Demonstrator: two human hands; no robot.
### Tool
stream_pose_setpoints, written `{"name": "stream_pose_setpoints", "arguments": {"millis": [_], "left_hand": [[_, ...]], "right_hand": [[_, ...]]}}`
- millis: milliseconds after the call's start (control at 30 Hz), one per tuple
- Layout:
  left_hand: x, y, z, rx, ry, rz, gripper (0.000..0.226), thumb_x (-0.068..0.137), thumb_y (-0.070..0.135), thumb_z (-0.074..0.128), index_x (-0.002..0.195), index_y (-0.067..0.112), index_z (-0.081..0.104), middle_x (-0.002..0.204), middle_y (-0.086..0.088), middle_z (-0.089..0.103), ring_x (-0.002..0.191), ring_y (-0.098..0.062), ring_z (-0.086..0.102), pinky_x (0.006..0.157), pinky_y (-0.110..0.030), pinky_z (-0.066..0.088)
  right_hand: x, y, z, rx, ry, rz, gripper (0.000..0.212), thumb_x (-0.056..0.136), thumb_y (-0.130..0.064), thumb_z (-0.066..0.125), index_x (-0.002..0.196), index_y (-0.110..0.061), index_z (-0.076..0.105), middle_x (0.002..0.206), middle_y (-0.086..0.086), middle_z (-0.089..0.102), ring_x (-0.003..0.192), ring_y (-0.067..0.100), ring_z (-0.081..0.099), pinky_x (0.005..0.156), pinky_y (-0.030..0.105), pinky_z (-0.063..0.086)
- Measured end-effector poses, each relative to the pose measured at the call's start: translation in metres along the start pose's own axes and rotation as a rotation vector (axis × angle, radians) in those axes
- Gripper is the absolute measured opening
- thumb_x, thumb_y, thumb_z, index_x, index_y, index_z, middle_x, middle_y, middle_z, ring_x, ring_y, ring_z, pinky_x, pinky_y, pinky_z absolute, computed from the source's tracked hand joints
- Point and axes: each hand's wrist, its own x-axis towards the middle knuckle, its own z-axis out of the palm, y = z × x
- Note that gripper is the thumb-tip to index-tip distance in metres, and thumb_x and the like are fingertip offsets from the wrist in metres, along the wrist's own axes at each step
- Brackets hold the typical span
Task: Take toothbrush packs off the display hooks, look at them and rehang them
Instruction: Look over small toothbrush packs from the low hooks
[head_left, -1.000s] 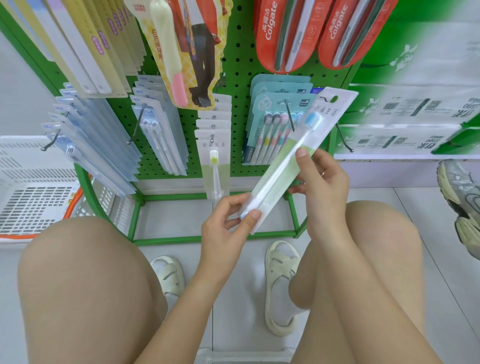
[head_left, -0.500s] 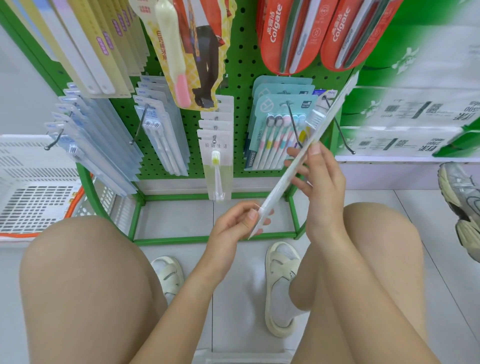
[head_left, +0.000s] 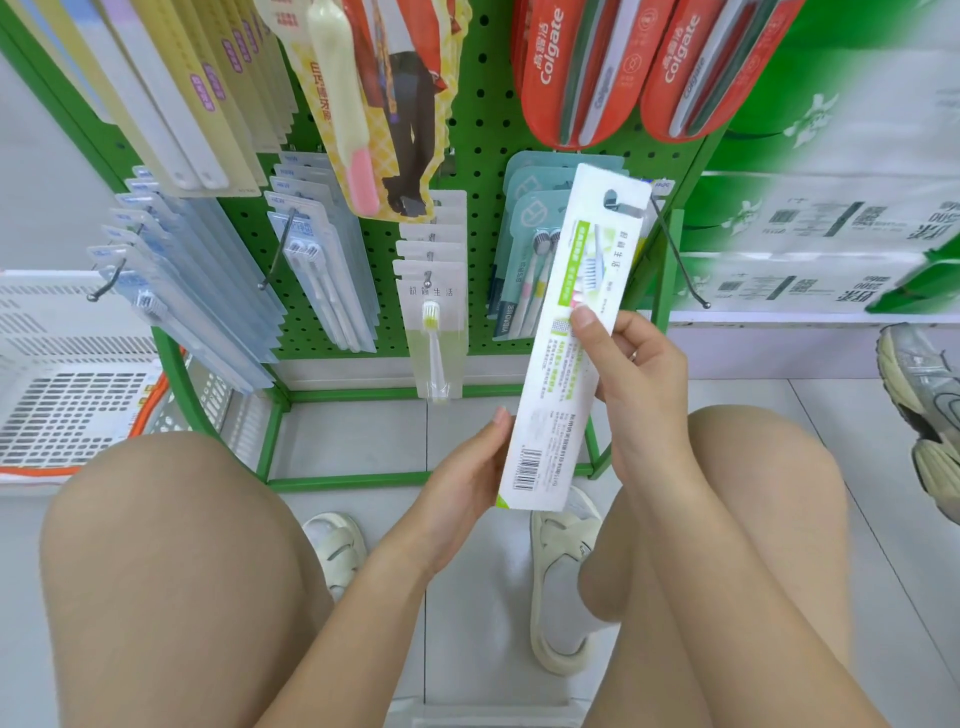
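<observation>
Both hands hold one white toothbrush pack (head_left: 563, 343) tilted in front of the green pegboard (head_left: 483, 130), its printed back and barcode facing up. The left hand (head_left: 462, 488) grips its lower edge; the right hand (head_left: 636, 374) pinches its middle, thumb on top. An empty hook (head_left: 678, 254) juts just right of it.

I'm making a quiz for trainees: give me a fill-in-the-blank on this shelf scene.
1. Both hands hold one toothbrush ____.
2. The side of the pack facing the camera shows a ____ near its lower end.
3. The red packs at the top read ____.
4. The empty hook is to the pack's ____.

Missing: pack; barcode; Colgate; right
</observation>
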Motion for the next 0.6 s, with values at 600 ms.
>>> {"name": "stream_pose_setpoints", "arguments": {"millis": [600], "left_hand": [[-0.0026, -0.0029, -0.0026, 0.1, 0.127, 0.129, 0.023, 0.075, 0.018, 0.068, 0.097, 0.019, 0.074, 0.095, 0.001, 0.076, 0.083, -0.011, 0.07, 0.068, -0.019, 0.052]], "right_hand": [[0.003, 0.0042, -0.0015, -0.075, -0.115, 0.091, 0.011, 0.091, -0.01, 0.061, 0.097, -0.014, 0.07, 0.078, -0.009, 0.074, 0.073, 0.006, 0.068, 0.066, 0.023, 0.057]]}}
